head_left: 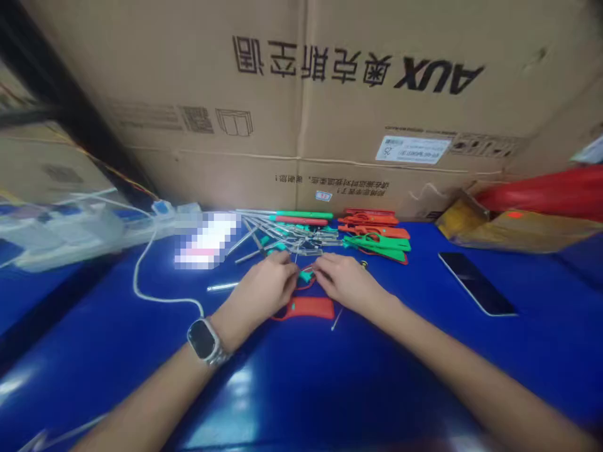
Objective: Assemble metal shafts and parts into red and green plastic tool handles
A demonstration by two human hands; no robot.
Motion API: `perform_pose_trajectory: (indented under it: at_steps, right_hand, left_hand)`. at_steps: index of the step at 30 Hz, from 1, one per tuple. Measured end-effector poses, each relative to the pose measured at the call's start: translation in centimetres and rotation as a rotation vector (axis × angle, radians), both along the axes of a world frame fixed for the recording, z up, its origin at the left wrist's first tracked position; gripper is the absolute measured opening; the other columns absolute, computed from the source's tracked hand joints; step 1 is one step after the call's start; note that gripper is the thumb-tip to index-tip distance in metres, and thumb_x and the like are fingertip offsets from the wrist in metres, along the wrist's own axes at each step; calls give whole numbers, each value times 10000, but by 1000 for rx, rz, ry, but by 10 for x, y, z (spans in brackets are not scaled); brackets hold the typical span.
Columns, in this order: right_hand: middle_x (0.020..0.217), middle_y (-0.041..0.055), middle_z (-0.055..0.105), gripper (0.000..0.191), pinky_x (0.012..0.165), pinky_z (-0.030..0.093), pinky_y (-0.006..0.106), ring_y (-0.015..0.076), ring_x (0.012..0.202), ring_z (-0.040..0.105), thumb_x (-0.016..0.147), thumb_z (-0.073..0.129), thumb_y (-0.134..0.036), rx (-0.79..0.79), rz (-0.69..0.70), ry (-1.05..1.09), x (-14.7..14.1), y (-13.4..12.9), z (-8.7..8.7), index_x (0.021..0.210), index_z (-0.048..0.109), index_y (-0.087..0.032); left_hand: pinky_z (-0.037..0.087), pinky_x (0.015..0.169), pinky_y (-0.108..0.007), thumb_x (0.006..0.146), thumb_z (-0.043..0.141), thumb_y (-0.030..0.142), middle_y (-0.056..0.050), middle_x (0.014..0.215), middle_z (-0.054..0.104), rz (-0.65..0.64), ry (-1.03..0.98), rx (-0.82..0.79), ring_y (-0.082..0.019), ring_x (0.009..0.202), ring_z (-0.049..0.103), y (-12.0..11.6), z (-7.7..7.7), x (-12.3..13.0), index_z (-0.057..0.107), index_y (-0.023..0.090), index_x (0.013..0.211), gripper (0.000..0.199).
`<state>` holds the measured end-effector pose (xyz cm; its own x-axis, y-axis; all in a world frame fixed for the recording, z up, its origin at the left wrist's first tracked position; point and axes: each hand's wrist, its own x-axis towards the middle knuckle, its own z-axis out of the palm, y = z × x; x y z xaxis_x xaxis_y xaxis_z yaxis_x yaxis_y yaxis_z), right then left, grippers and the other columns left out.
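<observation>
My left hand [271, 282], with a watch on the wrist, is closed in a pinch at the middle of the blue table [301, 376]. Close on its right, my right hand [346, 280] pinches too. Between the fingertips are a small green piece [306, 276] and a thin red loop; what each hand grips is too small to tell. An orange-red flat handle [311, 307] lies just below the hands. Beyond them is a pile of thin metal rods [301, 238]. Green handles [389, 246] and orange handles [372, 220] lie right of the pile.
A black-screened phone [475, 284] lies at the right. A bright, blurred-out rectangle [210, 242] sits left of the pile, near a white cable [136, 276]. A large cardboard box [348, 138] stands behind, and an open carton [527, 229] with a red bag is at the right.
</observation>
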<state>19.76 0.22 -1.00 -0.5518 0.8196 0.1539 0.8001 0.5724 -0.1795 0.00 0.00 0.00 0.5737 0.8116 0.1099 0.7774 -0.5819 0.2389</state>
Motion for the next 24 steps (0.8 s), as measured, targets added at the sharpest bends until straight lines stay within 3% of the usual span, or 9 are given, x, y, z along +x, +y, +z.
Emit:
perform_pose_trajectory:
  at_steps: [6, 11, 15, 19, 24]
  right_hand:
    - [942, 94, 668, 205, 785, 508, 317, 211, 866, 652, 980, 488, -168, 6, 8, 26, 3, -8, 2, 971, 691, -140]
    - [1082, 92, 704, 240, 929, 519, 327, 200, 1026, 664, 984, 484, -127, -14, 79, 236, 17, -6, -2, 1100, 690, -163]
    - [1068, 75, 720, 198, 893, 534, 338, 203, 1004, 673, 970, 538, -162, 11, 51, 260, 26, -1, -5, 1078, 703, -187]
    - [1014, 74, 695, 187, 821, 525, 315, 194, 938, 661, 971, 547, -188, 66, 49, 192, 28, 2, -2, 1002, 731, -183]
    - [964, 60, 682, 203, 760, 488, 291, 172, 848, 648, 968, 551, -172, 46, 56, 61, 26, 5, 6, 1048, 737, -192]
  left_hand:
    - [523, 783, -372, 925, 604, 401, -112, 956, 613, -1, 57, 41, -253, 883, 615, -13, 3, 0, 744, 130, 999, 314]
    - [521, 752, -336, 929, 621, 345, -97, 961, 620, 13, 55, 53, -235, 878, 618, -11, -3, 3, 745, 146, 1005, 247]
    - [518, 737, -319, 928, 625, 329, -94, 964, 619, -8, 30, 59, -220, 862, 616, -7, -6, 0, 741, 146, 999, 228]
    - [515, 726, -322, 925, 630, 336, -85, 961, 622, -17, 29, 70, -209, 820, 610, -6, -6, -2, 744, 156, 1003, 227]
    - [517, 736, -323, 919, 638, 332, -82, 966, 629, -38, 34, 80, -214, 842, 613, -5, -4, -3, 749, 170, 1026, 224]
